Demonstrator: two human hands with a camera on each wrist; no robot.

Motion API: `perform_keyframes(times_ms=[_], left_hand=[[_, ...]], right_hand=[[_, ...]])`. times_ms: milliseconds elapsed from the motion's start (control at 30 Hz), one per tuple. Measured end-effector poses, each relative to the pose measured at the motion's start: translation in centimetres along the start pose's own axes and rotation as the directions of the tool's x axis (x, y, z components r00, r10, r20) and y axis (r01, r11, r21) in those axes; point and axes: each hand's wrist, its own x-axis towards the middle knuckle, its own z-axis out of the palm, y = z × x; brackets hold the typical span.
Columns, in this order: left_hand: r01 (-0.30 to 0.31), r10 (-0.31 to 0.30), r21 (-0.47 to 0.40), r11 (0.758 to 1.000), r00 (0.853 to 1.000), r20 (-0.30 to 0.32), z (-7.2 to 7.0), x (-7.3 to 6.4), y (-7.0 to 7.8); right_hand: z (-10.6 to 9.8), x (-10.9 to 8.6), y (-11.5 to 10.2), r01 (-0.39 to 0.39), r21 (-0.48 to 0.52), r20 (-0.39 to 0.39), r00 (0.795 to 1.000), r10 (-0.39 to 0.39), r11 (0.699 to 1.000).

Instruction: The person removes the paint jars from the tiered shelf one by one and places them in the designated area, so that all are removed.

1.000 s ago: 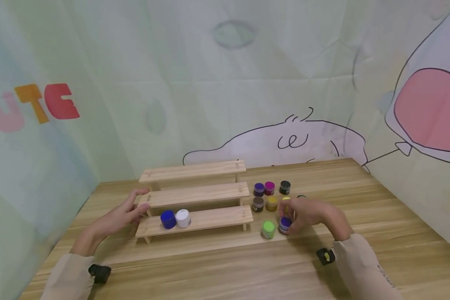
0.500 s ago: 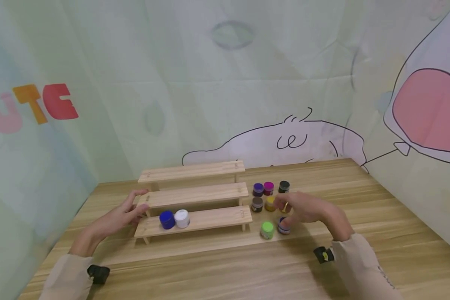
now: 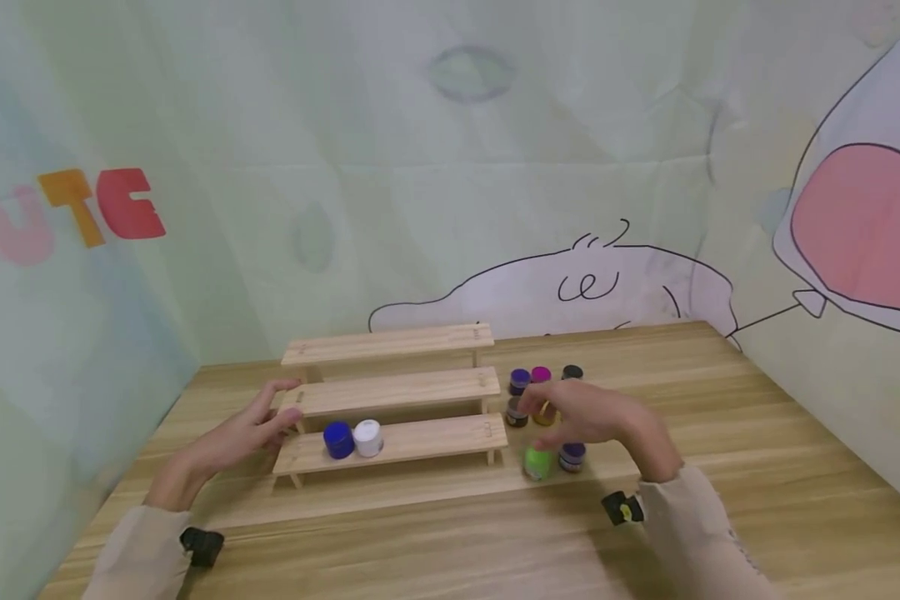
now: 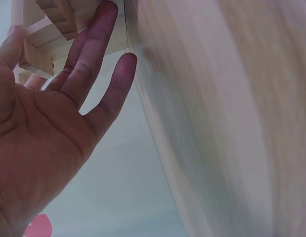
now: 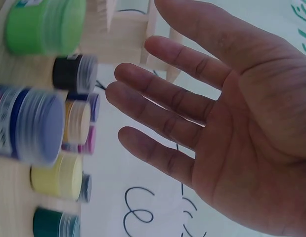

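Observation:
My left hand is at the left end of a three-tier wooden stand, thumb and index finger on either side of the middle tier's end; the other fingers extend loosely. A blue-lidded jar and a white jar stand side by side on the lowest tier. My right hand hovers over a group of small paint jars, holding nothing, its fingers spread. Directly below it stand a light green jar and a dark blue jar. It partly hides the yellow jars behind.
More jars stand right of the stand: purple, magenta, black and brown. A dark green jar shows in the right wrist view. A printed curtain hangs behind the wooden table.
My right hand has left the dark blue jar, which stays on the table, and has moved left over the light green jar. The left hand has stayed at the stand.

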Motion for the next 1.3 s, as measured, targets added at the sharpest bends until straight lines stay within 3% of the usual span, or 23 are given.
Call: perform_keyframes(times_ms=[267, 733, 1033, 1300], left_hand=[[0.014, -0.014, 0.007, 1.0, 1.0, 0.015, 0.4, 0.5, 0.4], [0.011, -0.011, 0.004, 1.0, 1.0, 0.008, 0.6, 0.4, 0.6], [0.017, -0.017, 0.007, 1.0, 1.0, -0.019, 0.4, 0.1, 0.9], [0.007, -0.007, 0.007, 1.0, 1.0, -0.011, 0.5, -0.2, 0.6]], right_hand=[[0.7, 0.6, -1.0, 0.02, 0.031, -0.01, 1.0, -0.02, 0.999], [1.5, 2.9, -2.8, 0.102, -0.014, -0.055, 0.993, -0.102, 0.995], [1.5, 4.3, -4.8, 0.121, -0.025, -0.008, 0.993, -0.121, 0.992], [3.0, 5.2, -5.5, 0.169, -0.084, -0.001, 0.985, -0.17, 0.982]])
